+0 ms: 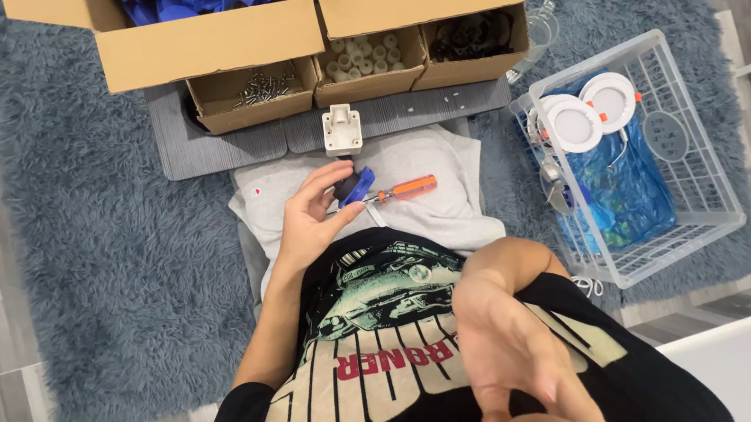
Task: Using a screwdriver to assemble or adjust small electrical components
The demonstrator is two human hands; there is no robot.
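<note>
**Small blue-black part pinched over the lap**

Left hand [308,219] pinches a small blue-black plastic part [354,186] at fingertips, above the grey cloth [448,183], just beside the orange-handled screwdriver [397,191]. Looks light, stiff, smooth – prob. slippery, so grip its edges. Right hand [517,356] is raised close to the camera, blurred, fingers loose, empty afaict. Room: boxes [358,68] ahead, white basket [674,155] to the right – lap is free

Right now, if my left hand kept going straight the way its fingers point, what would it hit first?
The left hand already holds a small blue and black part. Its fingers point up and right; beyond that part the first thing looks to be the white plastic housing on the grey mat, though depth is hard to judge.
</note>
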